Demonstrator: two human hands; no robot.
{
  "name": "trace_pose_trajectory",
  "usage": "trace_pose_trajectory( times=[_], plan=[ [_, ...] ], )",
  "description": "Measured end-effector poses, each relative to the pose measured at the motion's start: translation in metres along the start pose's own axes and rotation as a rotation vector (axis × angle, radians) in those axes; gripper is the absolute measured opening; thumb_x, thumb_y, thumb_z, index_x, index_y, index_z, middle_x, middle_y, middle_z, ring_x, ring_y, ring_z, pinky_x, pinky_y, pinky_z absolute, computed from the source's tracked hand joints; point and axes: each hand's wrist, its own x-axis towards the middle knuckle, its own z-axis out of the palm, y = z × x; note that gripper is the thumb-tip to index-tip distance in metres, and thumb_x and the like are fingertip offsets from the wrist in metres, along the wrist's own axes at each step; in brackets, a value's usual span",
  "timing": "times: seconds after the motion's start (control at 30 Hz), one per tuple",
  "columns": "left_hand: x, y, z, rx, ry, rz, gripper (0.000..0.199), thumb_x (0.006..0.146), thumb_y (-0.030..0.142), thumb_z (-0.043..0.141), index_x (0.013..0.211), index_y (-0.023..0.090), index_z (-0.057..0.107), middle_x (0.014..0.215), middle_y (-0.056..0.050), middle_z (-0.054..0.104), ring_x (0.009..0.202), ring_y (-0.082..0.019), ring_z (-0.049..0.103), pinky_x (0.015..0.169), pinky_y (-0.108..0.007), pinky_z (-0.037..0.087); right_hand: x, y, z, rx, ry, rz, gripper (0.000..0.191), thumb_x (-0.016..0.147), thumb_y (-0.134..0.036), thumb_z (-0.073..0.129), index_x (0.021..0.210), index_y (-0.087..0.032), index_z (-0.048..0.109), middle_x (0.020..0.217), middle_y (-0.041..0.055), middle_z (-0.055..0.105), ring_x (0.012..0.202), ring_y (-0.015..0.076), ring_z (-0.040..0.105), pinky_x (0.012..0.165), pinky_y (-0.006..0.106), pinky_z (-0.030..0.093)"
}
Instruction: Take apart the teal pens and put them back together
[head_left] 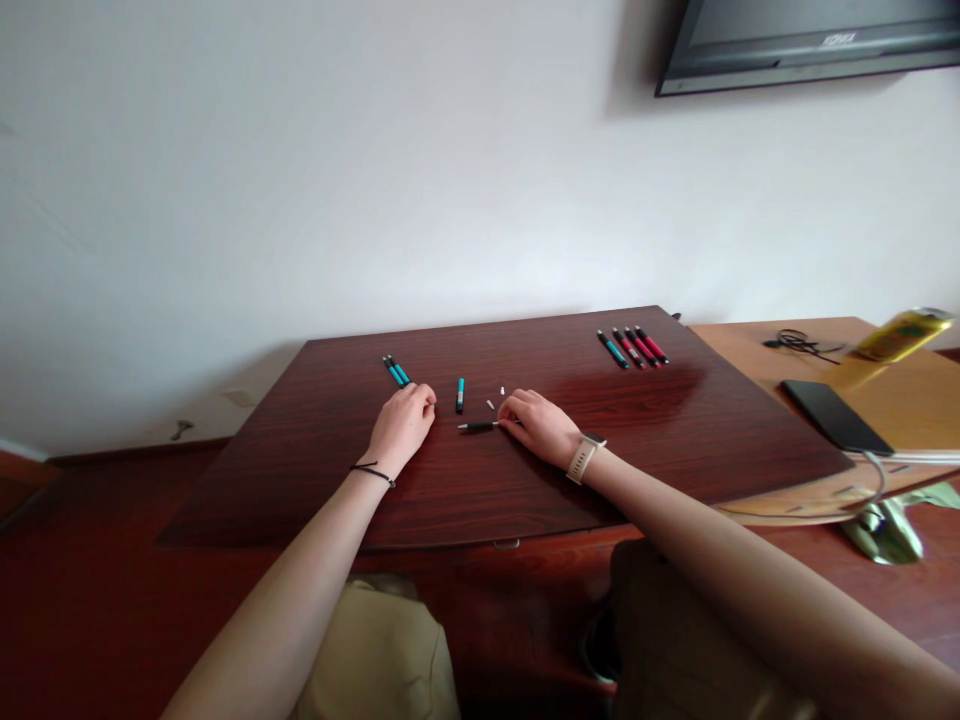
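My right hand [538, 428] is at the middle of the dark wooden table [315, 500], its fingers pinched at the right end of a slim pen piece with a black grip [476, 427]. Just beyond lie a small pale part [490, 405] and a tiny white part [502, 391]. A short blue and black pen barrel [460, 395] lies between the hands. My left hand [405, 418] rests on the tabletop with its fingers curled; what is under them, if anything, is hidden. Two blue pens [396, 370] lie right behind its knuckles.
At the back right, a blue pen [613, 349] and several red pens [641, 346] lie in a row. A lighter side table [750, 350] holds a black phone [836, 416], a coiled black cable [801, 343] and a yellow can [904, 335]. A television [810, 45] hangs above.
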Motion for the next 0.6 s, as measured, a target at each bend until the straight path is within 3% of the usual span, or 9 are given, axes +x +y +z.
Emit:
trace_pose_trajectory(
  times=[0.17, 0.37, 0.6],
  plan=[
    [0.0004, 0.0039, -0.0031, -0.063, 0.026, -0.056, 0.011, 0.096, 0.016, 0.058, 0.097, 0.025, 0.065, 0.094, -0.006, 0.074, 0.088, -0.027, 0.072, 0.082, -0.036, 0.053, 0.0011, 0.0041, 0.003, 0.004, 0.025, 0.023, 0.01, 0.108, -0.024, 0.058, 0.101, -0.021, 0.064, 0.103, 0.0082, 0.07, 0.098, 0.0234, 0.063, 0.093, 0.035, 0.049],
    [0.0011, 0.0048, -0.0074, -0.281, 0.179, -0.121, 0.009, 0.1, 0.028, 0.061, 0.102, 0.026, 0.069, 0.101, -0.005, 0.08, 0.089, -0.023, 0.075, 0.084, -0.033, 0.055, 0.0025, 0.0033, 0.0008, 0.112, 0.051, 0.139, 0.004, 0.108, -0.023, 0.055, 0.105, -0.023, 0.058, 0.1, 0.0059, 0.075, 0.091, 0.0219, 0.07, 0.082, 0.031, 0.048],
    [0.0061, 0.0046, -0.0001, -0.611, 0.229, -0.208, 0.021, 0.097, 0.043, 0.068, 0.103, 0.023, 0.071, 0.097, -0.006, 0.081, 0.084, -0.021, 0.078, 0.082, -0.032, 0.06, 0.0017, -0.0002, -0.0053, 0.28, 0.092, 0.205, 0.004, 0.108, -0.025, 0.053, 0.105, -0.026, 0.055, 0.094, 0.0012, 0.079, 0.087, 0.0216, 0.074, 0.084, 0.031, 0.049]
  ],
)
